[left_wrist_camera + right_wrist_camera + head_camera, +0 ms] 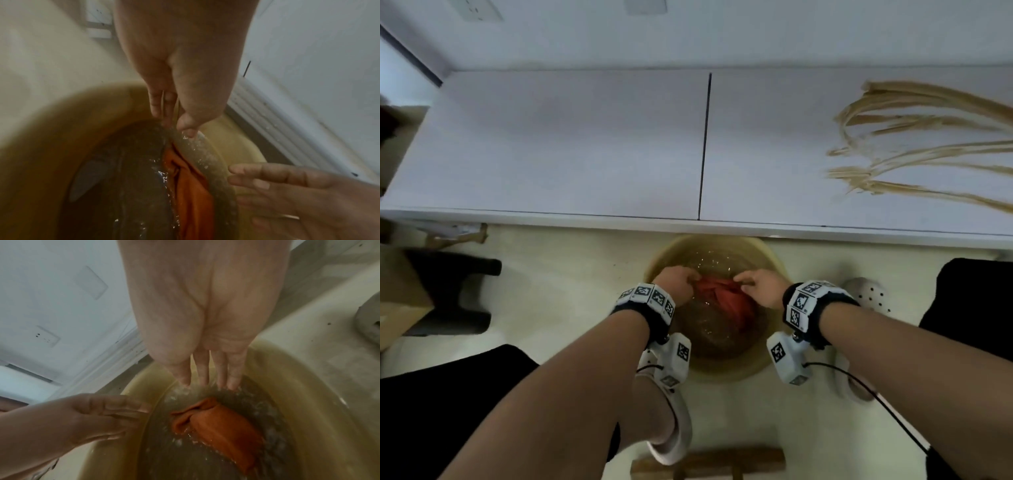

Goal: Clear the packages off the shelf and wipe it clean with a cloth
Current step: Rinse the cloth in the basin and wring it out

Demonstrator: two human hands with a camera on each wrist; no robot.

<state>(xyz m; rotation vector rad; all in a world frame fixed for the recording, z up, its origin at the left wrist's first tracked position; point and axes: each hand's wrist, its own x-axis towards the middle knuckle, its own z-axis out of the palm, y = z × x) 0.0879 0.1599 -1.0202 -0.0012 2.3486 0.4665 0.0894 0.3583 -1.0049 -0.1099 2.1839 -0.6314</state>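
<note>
Two hands reach into the yellow basin (763, 371) on the floor below the white shelf (585, 144). Inside it the orange cloth (222, 423) lies soaked, its long axis running from the shelf side toward the person, between the hands. Left hand (677, 281) and right hand (762, 286) both show straight, loose fingers, dipping at the cloth's far end; neither looks nearer.

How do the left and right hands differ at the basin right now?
The left hand reaches in from the round tan plastic basin's left side, the right hand from its right. In both wrist views each has straight fingers. Both touch the water around the orange cloth; neither grips it.
</note>
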